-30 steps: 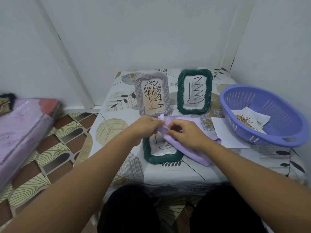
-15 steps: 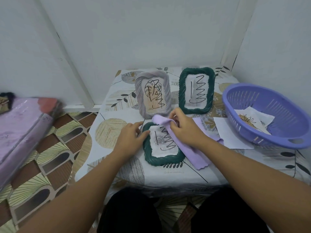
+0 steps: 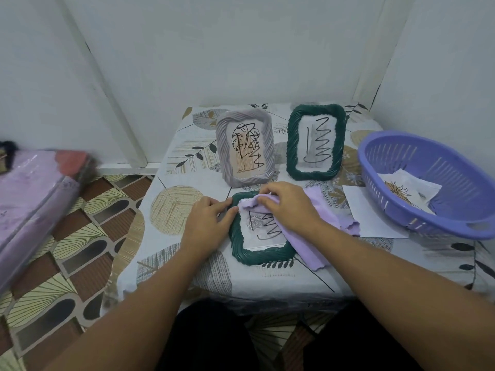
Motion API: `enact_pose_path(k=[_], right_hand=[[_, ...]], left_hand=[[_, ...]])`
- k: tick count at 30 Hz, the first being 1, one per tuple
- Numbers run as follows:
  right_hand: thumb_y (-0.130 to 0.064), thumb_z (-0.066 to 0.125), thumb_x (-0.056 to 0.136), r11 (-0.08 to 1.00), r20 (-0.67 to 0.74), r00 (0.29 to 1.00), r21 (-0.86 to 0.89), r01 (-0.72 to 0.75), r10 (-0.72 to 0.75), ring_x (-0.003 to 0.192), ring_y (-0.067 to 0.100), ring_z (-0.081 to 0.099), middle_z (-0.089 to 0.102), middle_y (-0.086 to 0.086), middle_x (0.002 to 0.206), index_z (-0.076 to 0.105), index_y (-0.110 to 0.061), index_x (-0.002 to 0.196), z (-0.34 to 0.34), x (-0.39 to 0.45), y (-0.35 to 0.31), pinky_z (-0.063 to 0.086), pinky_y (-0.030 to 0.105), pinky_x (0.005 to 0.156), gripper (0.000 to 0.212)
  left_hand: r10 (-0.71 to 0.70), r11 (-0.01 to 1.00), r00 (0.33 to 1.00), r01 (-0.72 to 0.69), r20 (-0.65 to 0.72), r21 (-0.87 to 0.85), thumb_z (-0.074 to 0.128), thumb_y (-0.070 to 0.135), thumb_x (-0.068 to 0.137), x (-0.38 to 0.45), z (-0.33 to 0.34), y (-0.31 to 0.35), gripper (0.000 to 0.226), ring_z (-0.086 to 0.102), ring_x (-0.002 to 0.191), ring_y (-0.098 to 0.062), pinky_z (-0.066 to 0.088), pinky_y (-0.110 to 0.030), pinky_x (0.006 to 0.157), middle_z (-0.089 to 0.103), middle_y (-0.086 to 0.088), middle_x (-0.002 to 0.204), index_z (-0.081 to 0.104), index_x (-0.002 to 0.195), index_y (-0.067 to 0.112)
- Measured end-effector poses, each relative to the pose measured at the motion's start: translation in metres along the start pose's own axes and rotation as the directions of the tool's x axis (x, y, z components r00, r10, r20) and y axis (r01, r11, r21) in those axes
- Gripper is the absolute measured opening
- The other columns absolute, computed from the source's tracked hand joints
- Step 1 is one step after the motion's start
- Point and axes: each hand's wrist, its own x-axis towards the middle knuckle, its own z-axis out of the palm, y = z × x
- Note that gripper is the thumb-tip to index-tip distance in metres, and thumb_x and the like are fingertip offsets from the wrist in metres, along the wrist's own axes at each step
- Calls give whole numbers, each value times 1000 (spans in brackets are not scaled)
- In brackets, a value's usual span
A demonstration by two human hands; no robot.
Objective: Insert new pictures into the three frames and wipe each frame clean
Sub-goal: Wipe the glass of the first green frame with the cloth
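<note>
**Flat green frame wiped with a lilac cloth**

A dark green frame [image 3: 259, 257], its border moulded in a twisted rope pattern, is laid flat near the front of a small table [image 3: 348, 274] covered by a glossy cloth printed with leaves and hatched circles. A picture with black scribbled lines is seen under its pane. The frame's left edge is steadied by the left hand [image 3: 207, 226], whose fingers are lightly bent and pressed against the ribbed border rather than wrapped round it. A soft lilac cloth [image 3: 308, 247] with a wavy hem is pressed onto the upper part of the frame by the right hand [image 3: 290, 207], its fingers curled down over a bunched fold; the rest of the cloth is draped off the frame's right side onto the table.

Behind it, two more frames are stood upright, side by side: a pale grey ribbed frame [image 3: 243, 147] on the left and a second green rope-patterned frame [image 3: 316, 141] on the right, each holding a line drawing. A round slotted plastic basket [image 3: 417, 207] in violet is placed at the right, with loose paper prints [image 3: 409, 190] inside and a white sheet [image 3: 367, 212] partly beneath it.
</note>
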Motion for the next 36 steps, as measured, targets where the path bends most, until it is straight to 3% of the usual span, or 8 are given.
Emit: enact_pose_path(k=[4,11,16,22,28,31,34,36], right_hand=[[-39,64,97,1000,-121,992,13,-28,30,85,12,56,61,-9,88,68,-27,88,-6,1,3,50,38,77,15],[-55,65,92,996,89,995,-74,41,-34,93,14,58,58,-5,96,78,-33,98,3,3,-6,49,35,80,26],[-56,63,93,977,164,976,-134,164,-141,111,20,53,62,-8,114,78,-36,106,7,1,-2,45,45,95,28],[-54,57,98,958,162,975,-219,185,-151,100,19,55,66,-9,97,73,-35,103,7,4,-3,45,43,88,26],[-55,65,92,995,24,996,-34,89,-89,83,11,57,63,-11,87,69,-34,95,8,5,-4,50,37,74,22],[-51,68,92,992,84,992,-70,103,-97,83,12,56,57,-9,89,72,-35,95,7,5,-8,46,36,74,16],[-54,63,94,983,164,980,-126,131,-109,88,14,56,57,-6,94,77,-36,102,6,4,-8,45,38,79,24],[-52,57,99,983,186,976,-124,139,-114,87,12,55,56,-7,94,78,-32,96,3,1,-8,45,38,80,29]], left_hand=[[-4,1000,1000,4,-4,4,60,53,95,0,0,0,43,49,101,-13,42,-31,84,53,8,100,68,132,32],[1,1000,1000,0,-15,15,60,53,95,0,1,0,42,49,101,-13,40,-31,83,54,7,100,69,131,33],[5,1000,1000,-5,-17,10,61,54,95,0,1,-1,42,49,100,-12,40,-30,81,54,7,100,70,130,33],[0,1000,1000,0,-8,12,61,53,95,0,0,1,43,51,101,-14,42,-31,81,55,5,101,69,131,33],[-4,1000,1000,4,-2,11,61,53,95,0,0,1,43,51,101,-13,43,-32,80,54,6,101,69,131,33],[4,1000,1000,-4,-7,17,61,53,95,0,0,1,42,51,99,-14,41,-32,78,54,6,99,70,130,33],[7,1000,1000,-7,-10,11,62,53,94,0,-1,1,41,52,99,-15,43,-32,79,55,5,98,70,129,33],[11,1000,1000,-11,-12,13,62,53,94,0,0,1,41,52,98,-15,43,-32,79,55,5,98,71,129,32]])
